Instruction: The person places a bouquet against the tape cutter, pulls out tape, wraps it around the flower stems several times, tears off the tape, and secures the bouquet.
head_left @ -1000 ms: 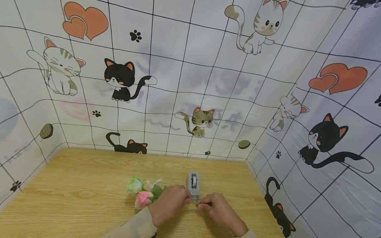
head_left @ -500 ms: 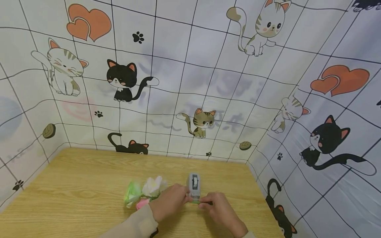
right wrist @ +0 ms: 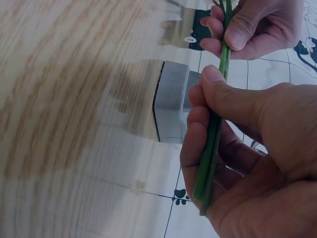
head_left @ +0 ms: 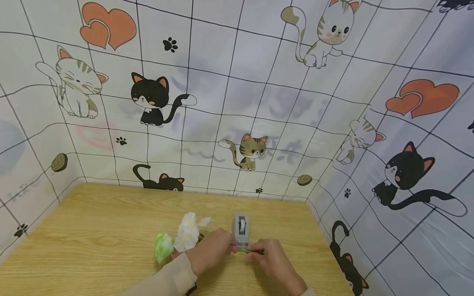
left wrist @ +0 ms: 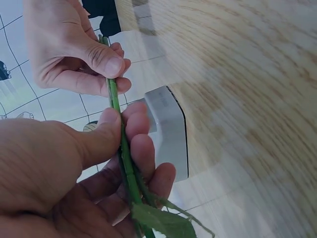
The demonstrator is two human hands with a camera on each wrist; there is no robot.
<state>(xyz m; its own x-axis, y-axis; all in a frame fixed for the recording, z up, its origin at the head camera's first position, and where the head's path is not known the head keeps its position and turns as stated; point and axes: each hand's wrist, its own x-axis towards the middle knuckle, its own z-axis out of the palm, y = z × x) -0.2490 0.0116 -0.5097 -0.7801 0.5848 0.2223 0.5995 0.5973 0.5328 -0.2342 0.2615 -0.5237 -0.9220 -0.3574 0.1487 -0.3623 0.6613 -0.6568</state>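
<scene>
Both hands grip one bundle of thin green stems [left wrist: 130,171] in front of a grey tape dispenser [head_left: 241,230]. The left hand [head_left: 214,248] pinches the stems between thumb and curled fingers, close to a green leaf [left wrist: 166,221]. Farther along, the right hand [head_left: 273,261] holds the end part of the stems [right wrist: 212,153], its thumb pressed on them. A short stretch of stem shows between the hands. Left of the left hand, in the head view, are a white flower [head_left: 187,232] and a light green flower [head_left: 163,247]; a pink one is mostly hidden by the left sleeve.
A wood-grain table [head_left: 111,230] lies under the hands. Behind it and along its right side hangs a white gridded cloth [head_left: 207,123] printed with cats, hearts and paw prints. The dispenser stands just beyond the hands, near their middle.
The flower heads have turned: the white flower has come up into view and the pink one has gone mostly behind the left sleeve. Both hands have stayed in nearly the same place.
</scene>
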